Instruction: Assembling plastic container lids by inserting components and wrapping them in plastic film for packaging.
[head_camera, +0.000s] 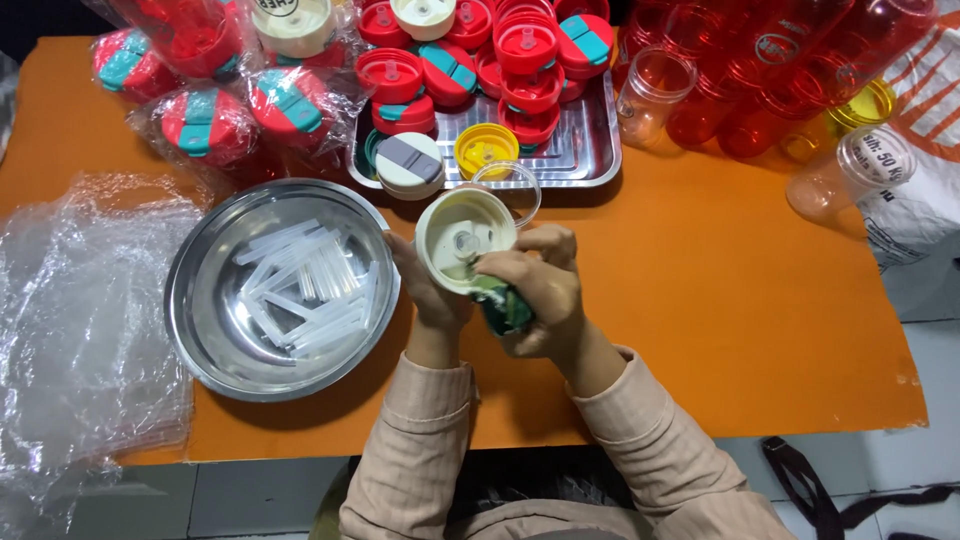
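Note:
My left hand (425, 290) holds a cream bottle lid (463, 240) from below, its underside turned up at me. My right hand (540, 285) grips a green cloth (505, 308) and presses its fingertips against the lid's lower right rim. Both hands hover above the orange table (700, 300), just right of a round steel bowl (200, 320) that holds several clear plastic straws (305, 285). A clear plastic ring (520, 185) lies on the table right behind the lid.
A steel tray (590, 150) at the back carries several red, yellow and cream lids. Bagged red lids (205, 120) lie back left, red and clear bottles (760, 70) back right. Clear plastic bags (80, 320) are piled at the left edge.

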